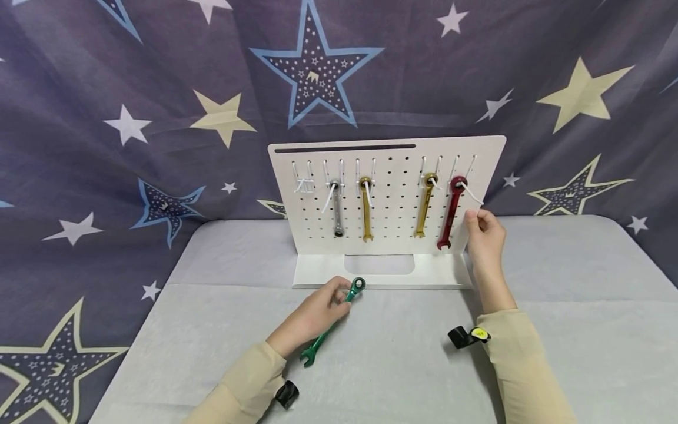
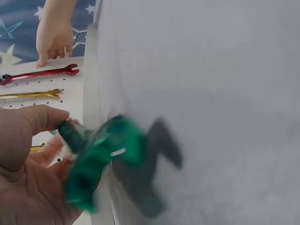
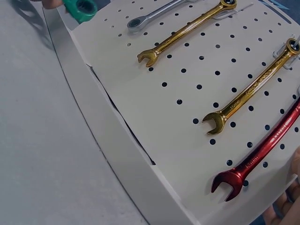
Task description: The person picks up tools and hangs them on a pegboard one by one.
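Observation:
My left hand [image 1: 318, 312] pinches a green combination wrench [image 1: 320, 341] between thumb and fingers, above the table in front of a white pegboard [image 1: 393, 218]. Its ring end points up toward the board and its forked end down; the left wrist view blurs it. At the board's right edge, my right hand [image 1: 487, 244] grips the rim, with some fingers hidden behind. From hooks on the board hang a silver wrench [image 1: 338, 213], a gold wrench [image 1: 366, 213], a second gold wrench [image 1: 424, 207] and a red wrench [image 1: 451, 215], ring ends up.
An unoccupied white hook [image 1: 303, 184] sits at the board's far left. The board's base [image 1: 318, 274] stands on a table with a pale grey cloth [image 1: 402, 359]. Behind hangs a dark curtain [image 1: 402, 88] with stars. Black straps hang by both sleeves.

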`<action>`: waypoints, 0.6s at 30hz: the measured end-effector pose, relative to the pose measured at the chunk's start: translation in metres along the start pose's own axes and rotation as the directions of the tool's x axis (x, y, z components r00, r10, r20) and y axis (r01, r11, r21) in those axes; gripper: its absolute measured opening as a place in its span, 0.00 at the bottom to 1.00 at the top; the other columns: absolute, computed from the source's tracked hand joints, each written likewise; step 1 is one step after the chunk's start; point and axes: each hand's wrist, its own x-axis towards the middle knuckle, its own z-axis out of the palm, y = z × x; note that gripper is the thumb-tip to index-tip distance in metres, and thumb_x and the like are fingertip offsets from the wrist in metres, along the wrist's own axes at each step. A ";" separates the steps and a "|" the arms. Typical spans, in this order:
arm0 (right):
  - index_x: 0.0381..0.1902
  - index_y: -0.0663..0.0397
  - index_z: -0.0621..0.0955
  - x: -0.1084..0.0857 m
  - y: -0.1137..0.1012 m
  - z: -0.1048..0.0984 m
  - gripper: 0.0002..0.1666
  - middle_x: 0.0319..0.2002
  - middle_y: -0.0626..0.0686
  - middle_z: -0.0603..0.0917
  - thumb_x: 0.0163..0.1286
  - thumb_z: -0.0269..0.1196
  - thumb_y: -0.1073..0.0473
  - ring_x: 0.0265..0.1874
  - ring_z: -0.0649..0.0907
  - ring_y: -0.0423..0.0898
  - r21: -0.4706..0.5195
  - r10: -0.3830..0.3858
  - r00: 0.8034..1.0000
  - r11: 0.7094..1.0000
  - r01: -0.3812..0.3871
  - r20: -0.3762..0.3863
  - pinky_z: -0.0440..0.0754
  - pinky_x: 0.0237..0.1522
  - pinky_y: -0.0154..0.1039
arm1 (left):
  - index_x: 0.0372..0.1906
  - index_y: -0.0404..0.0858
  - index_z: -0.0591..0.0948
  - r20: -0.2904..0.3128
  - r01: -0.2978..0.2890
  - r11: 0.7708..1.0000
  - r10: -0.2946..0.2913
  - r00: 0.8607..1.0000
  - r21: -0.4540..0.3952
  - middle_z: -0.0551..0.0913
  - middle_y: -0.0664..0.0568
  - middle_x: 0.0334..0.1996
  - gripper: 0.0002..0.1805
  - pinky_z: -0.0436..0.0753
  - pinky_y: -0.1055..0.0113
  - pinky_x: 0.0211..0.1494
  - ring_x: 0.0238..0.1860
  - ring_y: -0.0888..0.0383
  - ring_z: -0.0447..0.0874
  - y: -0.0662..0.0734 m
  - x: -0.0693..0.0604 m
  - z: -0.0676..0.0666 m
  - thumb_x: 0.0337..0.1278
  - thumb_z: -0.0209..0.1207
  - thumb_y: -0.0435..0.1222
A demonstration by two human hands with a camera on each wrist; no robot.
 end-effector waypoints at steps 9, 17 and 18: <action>0.43 0.63 0.78 -0.001 0.000 0.000 0.19 0.37 0.48 0.79 0.74 0.59 0.49 0.38 0.75 0.35 -0.005 0.006 1.000 1.000 -0.006 0.000 0.72 0.43 0.28 | 0.57 0.40 0.75 -0.131 -0.044 0.994 0.031 0.991 -0.100 0.76 0.51 0.38 0.14 0.72 0.69 0.34 0.32 0.58 0.70 0.002 -0.002 -0.003 0.69 0.57 0.31; 0.44 0.65 0.78 -0.001 -0.001 0.000 0.22 0.39 0.50 0.79 0.73 0.58 0.48 0.39 0.75 0.35 -0.019 0.001 1.000 1.000 -0.001 -0.001 0.72 0.44 0.28 | 0.53 0.36 0.78 -0.272 -0.045 0.993 0.015 0.962 -0.106 0.79 0.50 0.40 0.11 0.72 0.70 0.33 0.32 0.59 0.71 0.002 -0.003 -0.010 0.69 0.58 0.32; 0.44 0.65 0.78 -0.001 -0.001 0.000 0.22 0.39 0.50 0.79 0.73 0.58 0.48 0.38 0.75 0.35 -0.018 -0.002 1.000 1.000 0.002 -0.004 0.72 0.44 0.28 | 0.53 0.37 0.78 -0.287 -0.044 0.994 0.013 0.958 -0.102 0.79 0.50 0.41 0.11 0.72 0.68 0.33 0.32 0.58 0.72 0.003 -0.004 -0.011 0.69 0.58 0.33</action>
